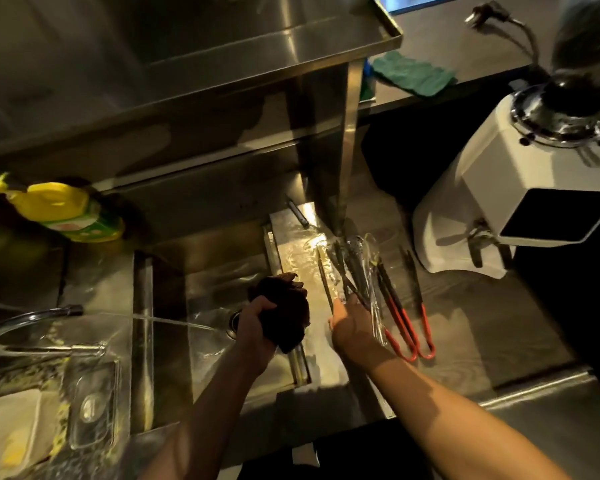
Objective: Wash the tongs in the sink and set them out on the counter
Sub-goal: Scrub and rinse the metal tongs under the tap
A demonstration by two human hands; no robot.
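My left hand [255, 327] grips a dark wadded cloth [284, 306] over the right edge of the steel sink [201, 289]. On the wet counter [465, 341] to the right of the sink, my right hand [352, 322] rests on a bundle of metal tongs [354, 261], its fingers closed around their handle ends. Beside them lie two tongs with red handles [406, 327], tips pointing away from me. A thin stream of water runs from the faucet [32, 320] at the left into the sink.
A yellow dish-soap bottle [66, 209] stands behind the sink at the left. A white grinder machine [520, 188] occupies the counter at the right. A steel shelf [257, 64] hangs above, a green cloth [413, 74] lies behind it. A clear container [90, 407] sits at the front left.
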